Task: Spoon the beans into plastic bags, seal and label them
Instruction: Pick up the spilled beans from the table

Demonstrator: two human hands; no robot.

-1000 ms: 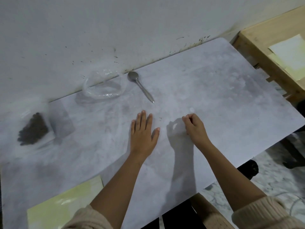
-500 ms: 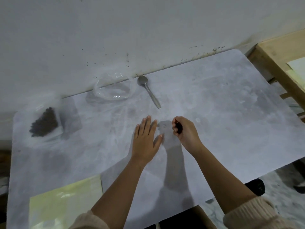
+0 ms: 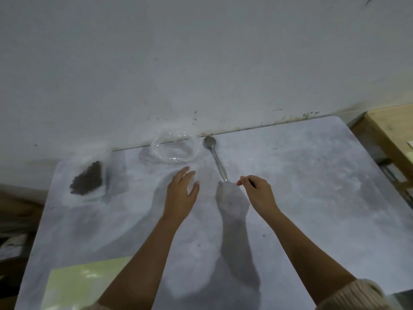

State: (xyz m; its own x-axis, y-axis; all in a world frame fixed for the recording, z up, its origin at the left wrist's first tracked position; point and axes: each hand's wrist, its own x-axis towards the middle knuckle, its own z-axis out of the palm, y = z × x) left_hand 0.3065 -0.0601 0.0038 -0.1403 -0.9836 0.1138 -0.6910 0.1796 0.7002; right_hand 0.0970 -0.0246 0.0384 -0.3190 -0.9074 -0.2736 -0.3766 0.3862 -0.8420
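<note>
While half a second ago pinching something dark mid-desk, right hand (image 3: pixel 257 193) now nears spoon (image 3: pixel 215 158) handle, fingers curled, contents unclear; left hand (image 3: pixel 182 193) spread flat; beans (image 3: pixel 87 182) far left, untouched.

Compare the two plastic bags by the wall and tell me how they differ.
The left bag holds a dark heap of beans; the middle bag looks empty and clear. The left bag sits near the table's left edge; the middle bag lies beside the spoon bowl. The middle bag is closer to the left hand. Both are transparent and rest on the table.
</note>
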